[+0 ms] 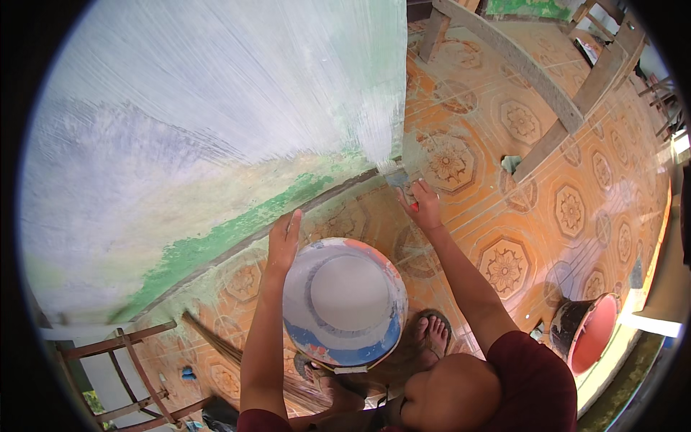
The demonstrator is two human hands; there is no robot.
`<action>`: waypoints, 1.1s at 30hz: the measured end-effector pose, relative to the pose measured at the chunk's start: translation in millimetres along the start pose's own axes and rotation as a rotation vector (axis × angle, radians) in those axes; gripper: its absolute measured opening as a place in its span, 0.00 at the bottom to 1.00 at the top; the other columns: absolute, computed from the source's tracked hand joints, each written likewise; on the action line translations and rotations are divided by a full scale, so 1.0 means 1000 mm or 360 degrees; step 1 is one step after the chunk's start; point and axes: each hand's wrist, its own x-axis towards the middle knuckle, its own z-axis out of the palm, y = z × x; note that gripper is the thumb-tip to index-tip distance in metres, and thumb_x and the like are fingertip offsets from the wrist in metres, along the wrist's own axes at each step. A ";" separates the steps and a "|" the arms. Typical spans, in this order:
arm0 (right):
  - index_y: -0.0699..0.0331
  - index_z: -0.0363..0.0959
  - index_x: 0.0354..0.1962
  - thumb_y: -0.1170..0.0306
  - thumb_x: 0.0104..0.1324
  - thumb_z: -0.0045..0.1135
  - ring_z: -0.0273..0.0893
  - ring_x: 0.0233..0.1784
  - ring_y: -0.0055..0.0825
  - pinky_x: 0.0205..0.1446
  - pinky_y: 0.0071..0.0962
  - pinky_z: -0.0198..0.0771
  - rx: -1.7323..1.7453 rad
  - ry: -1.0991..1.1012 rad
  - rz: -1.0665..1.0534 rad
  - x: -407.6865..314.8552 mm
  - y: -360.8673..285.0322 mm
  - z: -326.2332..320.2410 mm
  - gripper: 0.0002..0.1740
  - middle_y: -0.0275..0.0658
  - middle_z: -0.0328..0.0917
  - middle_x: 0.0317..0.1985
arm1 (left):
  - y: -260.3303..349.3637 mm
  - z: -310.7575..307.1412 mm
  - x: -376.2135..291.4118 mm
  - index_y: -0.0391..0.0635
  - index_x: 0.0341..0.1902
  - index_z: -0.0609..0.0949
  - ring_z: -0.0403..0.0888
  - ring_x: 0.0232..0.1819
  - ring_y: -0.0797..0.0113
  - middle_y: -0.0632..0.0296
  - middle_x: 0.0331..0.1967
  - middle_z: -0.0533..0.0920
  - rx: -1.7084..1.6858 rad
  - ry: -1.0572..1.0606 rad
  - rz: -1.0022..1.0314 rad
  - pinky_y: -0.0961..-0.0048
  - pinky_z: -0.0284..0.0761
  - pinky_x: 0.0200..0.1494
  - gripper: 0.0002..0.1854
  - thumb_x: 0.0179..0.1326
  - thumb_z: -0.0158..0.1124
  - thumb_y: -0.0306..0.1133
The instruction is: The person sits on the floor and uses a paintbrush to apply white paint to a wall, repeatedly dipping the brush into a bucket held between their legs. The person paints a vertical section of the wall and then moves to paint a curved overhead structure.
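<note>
My right hand [424,205] grips the handle of a flat paintbrush [397,175], whose bristles touch the lower edge of the wall near its corner. Whitish paint in brushed streaks covers much of the wall [243,81], while green and yellowish patches show along its bottom. My left hand [284,240] is beside the foot of the wall, fingers extended, with nothing seen in it. Between my arms stands a paint-smeared bucket [345,353] with pale liquid paint [350,292] inside.
A wooden trestle [518,65] stands at the upper right on patterned orange tiles [505,267]. A tipped bucket with a pink inside [594,335] lies at the lower right. A stick broom [216,340] lies left of my feet, near a wooden frame [135,367] at the lower left.
</note>
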 end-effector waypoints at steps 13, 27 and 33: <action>0.63 0.73 0.29 0.75 0.58 0.83 0.88 0.34 0.34 0.35 0.28 0.83 -0.0056 0.0672 -0.0552 0.146 -0.098 -0.087 0.19 0.39 0.86 0.37 | -0.002 0.001 0.000 0.30 0.62 0.84 0.84 0.58 0.53 0.41 0.54 0.88 -0.0181 0.0037 0.0017 0.62 0.74 0.66 0.34 0.83 0.57 0.57; 0.64 0.74 0.31 0.75 0.60 0.81 0.76 0.27 0.43 0.32 0.40 0.74 0.0007 -0.0216 0.0087 0.030 0.030 -0.023 0.17 0.44 0.76 0.30 | -0.005 0.000 -0.002 0.30 0.60 0.85 0.83 0.56 0.56 0.43 0.53 0.88 -0.0180 0.0028 -0.0071 0.63 0.74 0.65 0.33 0.84 0.58 0.55; 0.64 0.76 0.35 0.75 0.62 0.80 0.84 0.32 0.43 0.35 0.35 0.80 -0.0153 0.0386 -0.0311 0.127 -0.044 -0.067 0.15 0.45 0.83 0.37 | -0.008 0.002 -0.003 0.31 0.60 0.85 0.78 0.52 0.66 0.55 0.50 0.87 -0.0216 0.0009 -0.0065 0.66 0.72 0.64 0.35 0.83 0.57 0.58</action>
